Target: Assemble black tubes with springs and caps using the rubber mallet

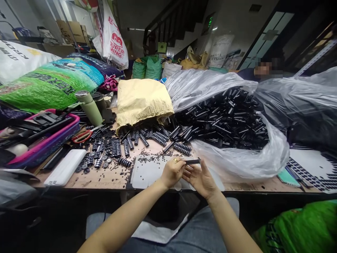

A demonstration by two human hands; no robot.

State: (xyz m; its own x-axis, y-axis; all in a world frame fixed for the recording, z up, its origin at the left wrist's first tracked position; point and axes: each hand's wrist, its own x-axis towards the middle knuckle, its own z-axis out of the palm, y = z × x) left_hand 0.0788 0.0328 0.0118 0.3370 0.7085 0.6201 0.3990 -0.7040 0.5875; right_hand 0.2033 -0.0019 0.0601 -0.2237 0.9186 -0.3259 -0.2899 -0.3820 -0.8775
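Head cam: left hand gripping a tube, right hand open; eleven-o'clock rollers look done, one-o'clock heap doesn't.

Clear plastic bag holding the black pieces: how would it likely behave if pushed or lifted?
The clear plastic bag would probably fold rather than hold shape, its film being creased. It's likely heavy overall, given the heaped black pieces, which may spill through its wide-open mouth.
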